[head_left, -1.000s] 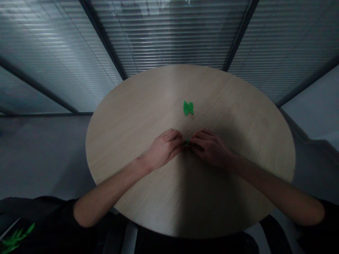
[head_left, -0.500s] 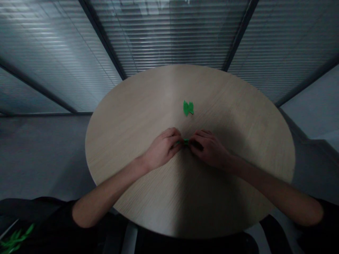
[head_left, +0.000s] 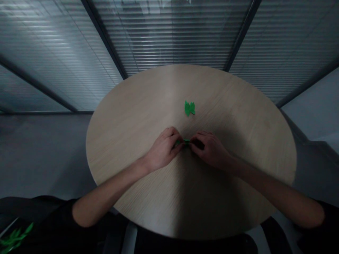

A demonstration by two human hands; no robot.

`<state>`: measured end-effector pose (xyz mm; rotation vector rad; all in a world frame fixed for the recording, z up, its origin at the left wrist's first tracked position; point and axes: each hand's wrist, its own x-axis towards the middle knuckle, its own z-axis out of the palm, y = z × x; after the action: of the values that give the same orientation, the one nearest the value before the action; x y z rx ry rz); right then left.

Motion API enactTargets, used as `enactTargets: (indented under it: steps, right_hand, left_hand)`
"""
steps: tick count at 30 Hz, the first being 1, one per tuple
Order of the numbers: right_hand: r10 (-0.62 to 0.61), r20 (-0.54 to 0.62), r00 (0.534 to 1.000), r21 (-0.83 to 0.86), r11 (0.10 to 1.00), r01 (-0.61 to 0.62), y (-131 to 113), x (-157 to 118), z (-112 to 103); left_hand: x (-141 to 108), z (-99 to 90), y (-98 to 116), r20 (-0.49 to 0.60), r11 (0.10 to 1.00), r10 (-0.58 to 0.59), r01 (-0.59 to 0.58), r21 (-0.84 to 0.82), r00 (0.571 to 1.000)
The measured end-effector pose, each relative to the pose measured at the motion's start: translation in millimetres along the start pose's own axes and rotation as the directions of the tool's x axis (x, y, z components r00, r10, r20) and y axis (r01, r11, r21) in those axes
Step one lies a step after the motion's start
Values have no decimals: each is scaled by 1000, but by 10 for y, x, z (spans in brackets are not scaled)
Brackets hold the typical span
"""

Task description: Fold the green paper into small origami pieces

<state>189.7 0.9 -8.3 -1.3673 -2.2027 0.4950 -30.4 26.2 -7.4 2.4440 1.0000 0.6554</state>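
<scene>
Between my hands is a small, thin green piece (head_left: 186,141), mostly covered by my fingers. It looks like folded paper, though its material is hard to tell in the dim light. My left hand (head_left: 166,146) pinches its left end between thumb and fingers. At the right end, my right hand (head_left: 208,146) holds it in a similar pinch, with a dark gap inside the curled fingers. Farther back lies a green shape with two leaf-like, pointed halves (head_left: 189,108), apart from both hands.
Everything lies on a round wooden table (head_left: 132,116). Behind it stand glass panels with blinds (head_left: 172,38) in dark frames. Another bunch of bright green pieces (head_left: 16,240) shows at the lower left, below the table's edge, beside my dark clothing.
Both hands keep their pinch on the small green piece, with only slight finger movement. The whole view has shifted a little; the green shape farther back has stayed in place.
</scene>
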Motion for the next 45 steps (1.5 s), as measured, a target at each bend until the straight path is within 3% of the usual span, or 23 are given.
enactTargets:
  steps: [10, 36, 45]
  right_hand:
    - [60, 13, 998, 42, 997, -60, -24, 56, -25]
    - [125, 17, 992, -51, 991, -124, -33, 100, -21]
    - [94, -11, 995, -17, 995, -94, -6, 100, -7]
  left_hand:
    - [20, 22, -21, 2, 1000, -16, 16, -9, 1000]
    - [19, 38, 6, 22, 999, -36, 36, -1, 999]
    - [13, 18, 14, 21, 998, -27, 29, -60, 999]
